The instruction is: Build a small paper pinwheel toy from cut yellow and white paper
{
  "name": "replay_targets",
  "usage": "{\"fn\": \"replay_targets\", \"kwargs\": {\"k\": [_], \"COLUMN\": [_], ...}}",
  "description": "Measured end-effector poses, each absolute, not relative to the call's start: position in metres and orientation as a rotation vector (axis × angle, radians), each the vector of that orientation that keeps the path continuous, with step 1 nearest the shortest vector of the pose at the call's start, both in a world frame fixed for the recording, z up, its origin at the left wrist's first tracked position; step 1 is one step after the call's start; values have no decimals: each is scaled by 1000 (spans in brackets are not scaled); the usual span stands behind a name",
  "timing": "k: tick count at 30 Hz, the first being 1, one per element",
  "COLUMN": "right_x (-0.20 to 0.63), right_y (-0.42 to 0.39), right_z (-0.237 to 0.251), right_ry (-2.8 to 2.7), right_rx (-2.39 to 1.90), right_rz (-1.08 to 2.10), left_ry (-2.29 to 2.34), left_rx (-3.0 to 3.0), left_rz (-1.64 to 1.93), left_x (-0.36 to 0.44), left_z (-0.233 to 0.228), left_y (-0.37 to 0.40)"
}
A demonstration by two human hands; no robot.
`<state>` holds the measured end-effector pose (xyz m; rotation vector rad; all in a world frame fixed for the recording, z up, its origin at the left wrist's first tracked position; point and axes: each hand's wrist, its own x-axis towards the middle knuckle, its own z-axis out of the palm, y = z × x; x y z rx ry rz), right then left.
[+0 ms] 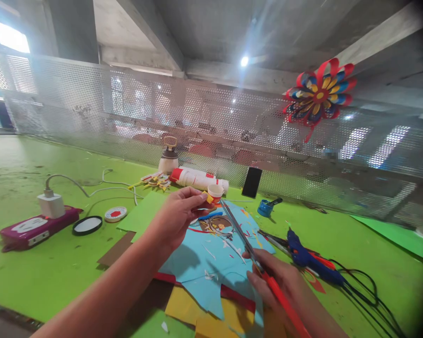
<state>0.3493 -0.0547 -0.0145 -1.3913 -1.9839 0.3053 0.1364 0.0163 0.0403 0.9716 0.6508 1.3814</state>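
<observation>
My left hand is closed in a pinch on a small yellow paper piece. Right beside it is a small paper cup, white inside with red on its side; whether my fingers also touch the cup I cannot tell. My right hand is wrapped round red-handled scissors, whose long metal blades point up and left toward the cup. Beneath both hands lies light blue paper, strewn with paper scraps and a round brown piece.
At right lie a blue glue gun and its black cord. A phone leans against the perforated screen. Stacked paper cups and a spray bottle stand behind. A purple power strip is at left.
</observation>
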Motion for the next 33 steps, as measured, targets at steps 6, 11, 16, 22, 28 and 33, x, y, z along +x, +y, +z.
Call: {"fn": "replay_targets", "kwargs": {"k": [6, 11, 16, 22, 28, 33], "right_x": [355, 354, 350, 348, 350, 349], "right_y": [-54, -58, -63, -64, -62, -62], "right_z": [-7, -9, -8, -7, -10, -9], "right_ry": [-2072, -2067, -1998, -1966, -1960, -1970], "right_rx": [-1344, -1281, -1274, -1240, -1268, -1254], "right_rz": [448, 548, 547, 552, 544, 545], "left_ry": [641, 623, 631, 660, 692, 685], "left_rx": [1027, 1074, 1086, 1111, 1117, 1108], "left_rz": [1376, 1322, 1292, 1277, 1295, 1304], "left_x": [139, 141, 144, 146, 147, 148], "left_z": [40, 39, 39, 39, 36, 35], "left_y": [16, 12, 10, 9, 10, 12]}}
